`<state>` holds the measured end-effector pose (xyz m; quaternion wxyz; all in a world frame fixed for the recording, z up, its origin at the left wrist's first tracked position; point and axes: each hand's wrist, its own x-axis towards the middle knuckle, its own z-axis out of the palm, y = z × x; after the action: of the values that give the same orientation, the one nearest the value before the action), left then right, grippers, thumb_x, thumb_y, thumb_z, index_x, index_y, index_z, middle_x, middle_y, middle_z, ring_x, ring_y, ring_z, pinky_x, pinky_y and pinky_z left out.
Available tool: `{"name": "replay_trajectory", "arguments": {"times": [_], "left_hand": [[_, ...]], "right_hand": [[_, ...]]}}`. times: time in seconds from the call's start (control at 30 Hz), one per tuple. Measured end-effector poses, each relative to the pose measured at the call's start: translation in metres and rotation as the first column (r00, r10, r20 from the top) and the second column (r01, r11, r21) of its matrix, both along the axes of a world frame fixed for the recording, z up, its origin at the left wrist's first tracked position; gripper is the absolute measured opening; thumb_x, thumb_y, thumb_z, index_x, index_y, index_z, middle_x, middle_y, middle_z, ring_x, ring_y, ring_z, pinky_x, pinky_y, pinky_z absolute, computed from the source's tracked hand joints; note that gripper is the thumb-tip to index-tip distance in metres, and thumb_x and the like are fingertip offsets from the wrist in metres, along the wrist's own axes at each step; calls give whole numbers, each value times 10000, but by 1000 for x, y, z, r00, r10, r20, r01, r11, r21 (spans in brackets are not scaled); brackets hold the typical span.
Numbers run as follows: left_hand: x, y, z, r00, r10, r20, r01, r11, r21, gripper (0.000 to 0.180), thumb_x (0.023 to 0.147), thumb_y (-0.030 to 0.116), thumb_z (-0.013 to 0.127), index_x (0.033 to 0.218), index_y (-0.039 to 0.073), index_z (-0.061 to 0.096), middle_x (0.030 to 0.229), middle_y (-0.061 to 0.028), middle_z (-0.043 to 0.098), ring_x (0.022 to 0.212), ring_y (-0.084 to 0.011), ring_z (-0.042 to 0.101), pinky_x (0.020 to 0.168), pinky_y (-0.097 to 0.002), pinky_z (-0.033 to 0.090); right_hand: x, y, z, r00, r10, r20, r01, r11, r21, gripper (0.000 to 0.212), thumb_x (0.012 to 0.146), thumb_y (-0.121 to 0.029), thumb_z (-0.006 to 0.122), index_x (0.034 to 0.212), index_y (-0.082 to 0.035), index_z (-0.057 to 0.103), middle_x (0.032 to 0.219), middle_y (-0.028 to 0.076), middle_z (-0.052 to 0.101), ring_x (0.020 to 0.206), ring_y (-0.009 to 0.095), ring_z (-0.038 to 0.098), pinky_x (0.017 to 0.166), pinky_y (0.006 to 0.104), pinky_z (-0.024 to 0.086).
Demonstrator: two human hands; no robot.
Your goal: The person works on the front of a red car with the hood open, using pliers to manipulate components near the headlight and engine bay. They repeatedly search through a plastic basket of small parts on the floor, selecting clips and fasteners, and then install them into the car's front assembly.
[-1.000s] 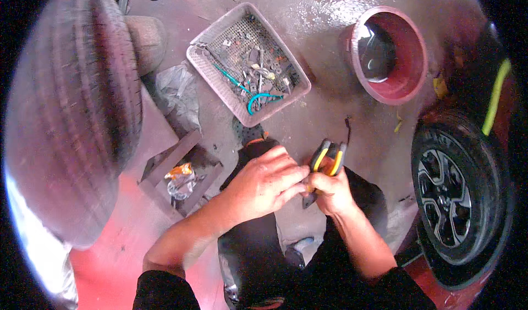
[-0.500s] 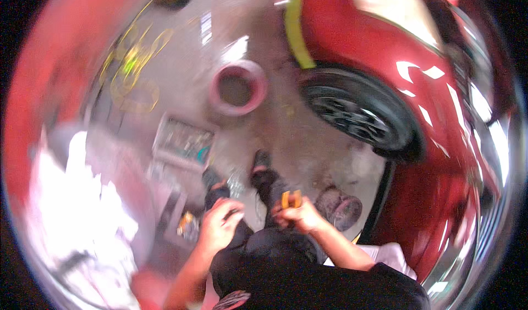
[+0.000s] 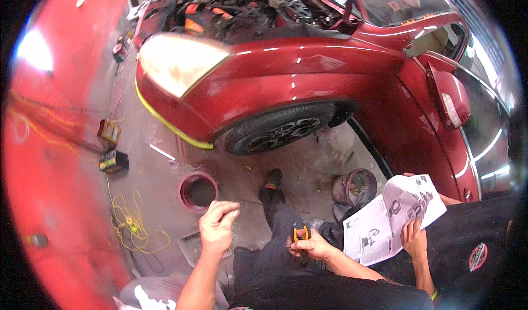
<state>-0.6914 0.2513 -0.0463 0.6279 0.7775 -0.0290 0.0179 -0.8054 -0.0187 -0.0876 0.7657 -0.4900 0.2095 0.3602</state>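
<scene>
My left hand (image 3: pixel 215 227) is raised in front of me, thumb and fingers drawn together in a pinch. Whether anything small sits between the fingertips, I cannot make out. My right hand (image 3: pixel 314 246) is closed round a pair of pliers (image 3: pixel 300 232) with black and orange handles; the palm hides the rest of the tool. Both hands are over my dark trousers, apart from each other, and neither touches the red car (image 3: pixel 264 84) ahead.
On the right, a co-worker's hand (image 3: pixel 413 237) holds a newspaper sheet (image 3: pixel 379 227). A reddish tub (image 3: pixel 182 194) and a bucket (image 3: pixel 335 190) stand on the floor. Yellow cord (image 3: pixel 132 222) and a battery (image 3: pixel 114 161) lie left. The car's front wheel (image 3: pixel 280 129) is ahead, engine bay exposed.
My view has swung right and up, bringing in more of the car and the co-worker with the newspaper. My right hand keeps the pliers; the left stays up with its fingers together.
</scene>
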Motion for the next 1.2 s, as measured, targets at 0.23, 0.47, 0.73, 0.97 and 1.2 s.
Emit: {"name": "replay_trajectory", "arguments": {"times": [0.23, 0.47, 0.73, 0.97, 1.2], "left_hand": [[209, -149, 80, 995, -99, -18, 98, 994, -46, 133, 822, -42, 675, 952, -19, 685, 924, -72, 693, 883, -146, 640, 834, -278, 499], [367, -210, 146, 996, -61, 71, 47, 982, 184, 161, 831, 47, 687, 989, 20, 699, 942, -124, 709, 872, -203, 674, 793, -324, 516], [545, -254, 126, 948, -308, -76, 317, 932, 178, 131, 861, 50, 663, 973, -9, 694, 872, -103, 711, 819, -175, 656, 777, -304, 506], [575, -267, 79, 914, -401, -59, 382, 805, 455, 129, 863, 66, 677, 972, 1, 701, 874, -81, 711, 817, -152, 650, 774, -303, 501], [579, -268, 92, 851, -501, -157, 505, 699, 506, 163, 834, 84, 713, 979, 13, 732, 893, -87, 727, 811, -151, 648, 782, -290, 492]], "right_hand": [[158, -72, 2, 982, -183, 45, 180, 981, 66, 204, 839, -134, 693, 967, 11, 628, 798, 79, 639, 697, 173, 621, 600, 299, 501], [252, -126, 16, 948, -309, 80, 304, 950, 63, 166, 833, -96, 673, 956, 10, 637, 787, 84, 639, 688, 176, 624, 572, 304, 498], [256, -138, 1, 891, -453, -22, 453, 892, -3, 170, 831, -86, 668, 962, 10, 619, 774, 72, 630, 667, 186, 623, 549, 308, 493], [235, -115, -14, 572, -818, -64, 805, 575, -149, 168, 778, -96, 644, 904, -20, 563, 742, 90, 578, 636, 208, 587, 539, 330, 476], [249, -76, -21, 460, -886, -53, 881, 463, -100, 174, 796, -117, 637, 911, -1, 578, 762, 90, 585, 663, 193, 581, 545, 319, 460]]}}
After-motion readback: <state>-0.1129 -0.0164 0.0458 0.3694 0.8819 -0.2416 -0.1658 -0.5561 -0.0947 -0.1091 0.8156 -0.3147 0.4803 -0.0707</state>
